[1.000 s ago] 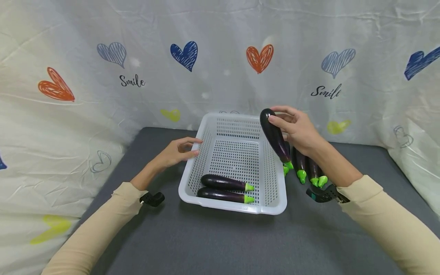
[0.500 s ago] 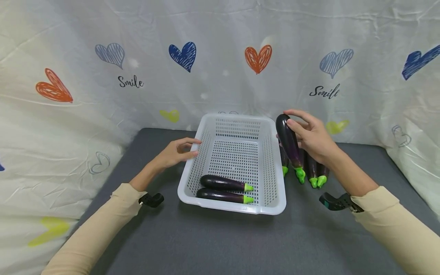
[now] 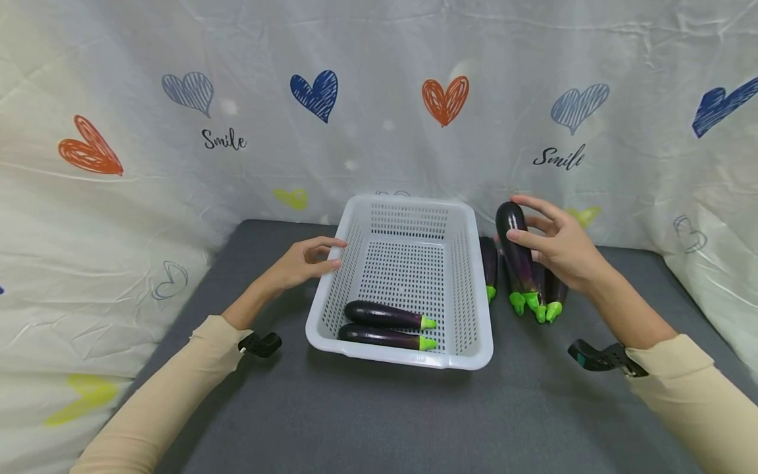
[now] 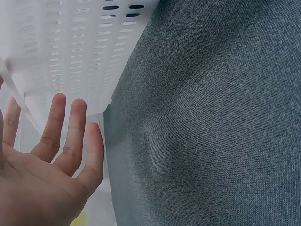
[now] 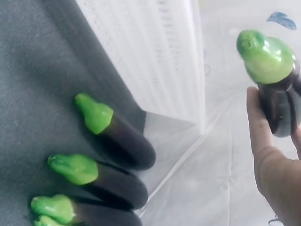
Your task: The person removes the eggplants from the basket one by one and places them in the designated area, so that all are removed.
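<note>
My right hand (image 3: 565, 247) holds a dark purple eggplant (image 3: 520, 266) by its rounded upper part, the green cap pointing down toward me. In the right wrist view, the held eggplant (image 5: 270, 59) is apart from several others on the grey tabletop. One lying eggplant (image 3: 489, 263) is beside the basket's right wall, and another (image 3: 556, 296) is at the right of the group. The white slotted basket (image 3: 322, 296) holds two eggplants (image 3: 385, 315) side by side near its front. My left hand (image 3: 299, 263) rests with extended fingers at the basket's left rim; fingers (image 4: 75, 132) are outside its wall.
A grey cloth-covered tabletop (image 3: 385, 421) extends in front of the basket. Behind and to the left hangs a pale curtain (image 3: 379, 145) printed with hearts and words. Its lower edge meets the back of the table close to the basket and the eggplants.
My right hand has carried the held eggplant right, from the basket's right rim to over the eggplants on the table. My left hand has stayed at the left rim.
</note>
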{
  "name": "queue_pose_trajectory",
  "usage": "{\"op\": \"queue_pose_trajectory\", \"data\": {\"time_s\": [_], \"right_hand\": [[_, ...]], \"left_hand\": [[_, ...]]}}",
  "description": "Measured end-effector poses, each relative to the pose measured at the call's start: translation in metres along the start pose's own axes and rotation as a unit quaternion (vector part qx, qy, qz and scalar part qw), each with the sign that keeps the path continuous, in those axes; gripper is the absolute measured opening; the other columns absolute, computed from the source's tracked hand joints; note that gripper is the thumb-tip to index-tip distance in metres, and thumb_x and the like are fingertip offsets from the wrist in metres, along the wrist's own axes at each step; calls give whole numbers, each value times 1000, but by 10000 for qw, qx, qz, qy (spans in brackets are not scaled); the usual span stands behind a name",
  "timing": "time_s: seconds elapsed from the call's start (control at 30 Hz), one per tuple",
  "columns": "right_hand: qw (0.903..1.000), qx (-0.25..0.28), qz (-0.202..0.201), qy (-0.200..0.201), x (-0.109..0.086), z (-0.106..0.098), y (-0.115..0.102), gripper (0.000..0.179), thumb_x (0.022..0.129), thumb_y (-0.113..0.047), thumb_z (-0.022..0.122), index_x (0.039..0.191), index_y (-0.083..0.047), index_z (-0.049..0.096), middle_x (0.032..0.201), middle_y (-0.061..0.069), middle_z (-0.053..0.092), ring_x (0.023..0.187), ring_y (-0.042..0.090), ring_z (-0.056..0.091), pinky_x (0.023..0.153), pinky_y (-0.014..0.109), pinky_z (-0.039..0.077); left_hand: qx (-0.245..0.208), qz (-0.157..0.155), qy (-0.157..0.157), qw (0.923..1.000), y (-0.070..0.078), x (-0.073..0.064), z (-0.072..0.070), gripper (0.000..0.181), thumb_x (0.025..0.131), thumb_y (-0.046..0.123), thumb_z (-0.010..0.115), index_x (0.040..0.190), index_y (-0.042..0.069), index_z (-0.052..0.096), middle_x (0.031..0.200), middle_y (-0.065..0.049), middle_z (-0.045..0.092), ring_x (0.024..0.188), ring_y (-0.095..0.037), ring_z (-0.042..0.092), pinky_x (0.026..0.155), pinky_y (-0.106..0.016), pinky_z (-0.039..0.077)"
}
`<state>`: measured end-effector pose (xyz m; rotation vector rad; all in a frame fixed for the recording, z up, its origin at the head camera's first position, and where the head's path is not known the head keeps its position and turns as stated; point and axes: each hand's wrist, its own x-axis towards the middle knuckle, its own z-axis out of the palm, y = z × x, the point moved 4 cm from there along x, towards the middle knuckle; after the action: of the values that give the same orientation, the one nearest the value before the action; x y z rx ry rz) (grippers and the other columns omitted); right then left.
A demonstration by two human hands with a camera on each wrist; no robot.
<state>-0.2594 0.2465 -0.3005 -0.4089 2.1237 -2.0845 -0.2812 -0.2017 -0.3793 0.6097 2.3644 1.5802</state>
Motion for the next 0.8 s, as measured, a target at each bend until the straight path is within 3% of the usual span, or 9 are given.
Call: {"op": "queue_pose_trajectory", "data": {"time_s": [0.2, 0.3, 0.4, 0.53, 0.63, 0.7, 0.8], "right_hand": [[10000, -80, 0, -36, -9, -12, 7, 63, 100, 2, 63, 155, -20, 44, 142, 15, 38, 80, 15, 49, 57, 28, 38], [10000, 5, 10, -70, -13, -19, 11, 63, 101, 3, 61, 157, -20, 41, 142, 19, 38, 88, 14, 59, 60, 27, 43], [10000, -25, 94, -14, -18, -26, 16, 64, 101, 1, 60, 157, -21, 40, 148, 19, 31, 68, 10, 54, 57, 26, 40], [9993, -170, 288, 145, -25, -35, 21, 65, 102, -2, 61, 158, -26, 39, 159, 19, 17, 89, 13, 53, 59, 24, 40], [9990, -156, 384, 174, -31, -43, 26, 66, 103, -2, 60, 159, -27, 36, 165, 18, 8, 133, 23, 35, 65, 25, 43], [9987, -239, 421, 175, -35, -48, 30, 67, 104, -2, 59, 160, -27, 34, 167, 14, 4, 142, 25, 23, 66, 25, 44], [9972, -426, 558, 275, -42, -57, 39, 66, 104, -5, 59, 160, -30, 34, 166, 11, 10, 141, 25, 23, 66, 27, 44]], "left_hand": [[-36, 39, -36, 10000, 1, -1, 0, 47, 100, 21, 70, 144, 13, 57, 126, -17, 62, 111, -31, 63, 90, -50, 53], [-49, 28, -31, 10000, 2, 0, 0, 46, 100, 22, 70, 144, 14, 58, 126, -16, 62, 111, -31, 63, 89, -51, 53], [-14, -4, -19, 10000, 2, -1, 0, 46, 100, 22, 70, 144, 15, 58, 127, -16, 62, 111, -31, 63, 89, -50, 53], [-12, -27, 0, 10000, 2, -1, 0, 46, 99, 22, 71, 143, 15, 58, 127, -16, 62, 112, -31, 63, 89, -51, 53], [-8, -33, 3, 10000, 2, 0, 0, 47, 99, 22, 71, 144, 15, 58, 127, -16, 62, 113, -32, 63, 89, -51, 54], [1, -30, -2, 10000, 2, 0, 1, 47, 100, 22, 70, 144, 14, 57, 126, -16, 62, 113, -32, 62, 88, -51, 54], [0, -31, -7, 10000, 2, 0, 1, 47, 100, 22, 70, 144, 14, 57, 126, -17, 62, 113, -32, 62, 88, -51, 54]]}}
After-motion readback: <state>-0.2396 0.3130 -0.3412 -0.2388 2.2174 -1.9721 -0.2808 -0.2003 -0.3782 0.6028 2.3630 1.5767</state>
